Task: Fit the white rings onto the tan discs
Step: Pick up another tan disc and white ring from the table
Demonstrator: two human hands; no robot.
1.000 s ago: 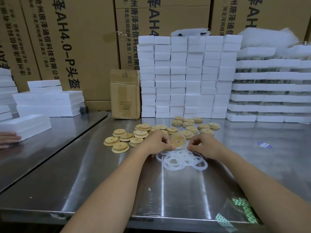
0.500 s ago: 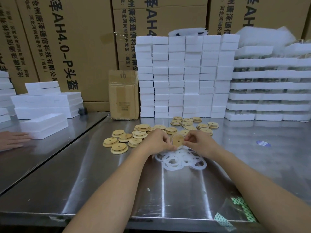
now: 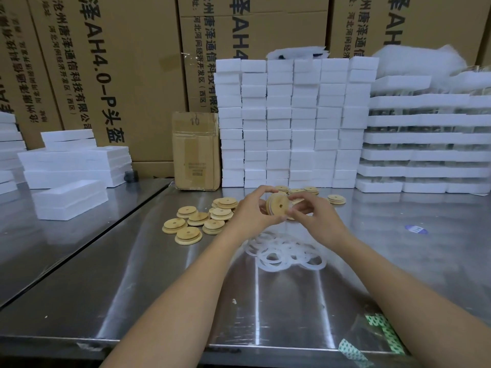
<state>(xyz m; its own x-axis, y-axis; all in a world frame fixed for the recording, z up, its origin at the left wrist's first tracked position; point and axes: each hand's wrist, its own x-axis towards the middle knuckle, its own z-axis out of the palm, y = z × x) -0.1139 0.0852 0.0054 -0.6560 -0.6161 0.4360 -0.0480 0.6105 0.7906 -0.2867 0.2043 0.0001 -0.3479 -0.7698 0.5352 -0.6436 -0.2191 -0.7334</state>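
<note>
Your left grip (image 3: 251,212) and right grip (image 3: 316,216) both pinch disc (image 3: 278,205), raised above bench (image 3: 159,288) toward far edge; ring (image 3: 268,205) seems partly on. Risk: uneven pressing pops ring off, or disc slips.

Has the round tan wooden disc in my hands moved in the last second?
Yes. The round tan wooden disc has risen, farther above the pile of white rings on the steel table.

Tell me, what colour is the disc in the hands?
The disc is tan, like pale wood; head view.
</note>
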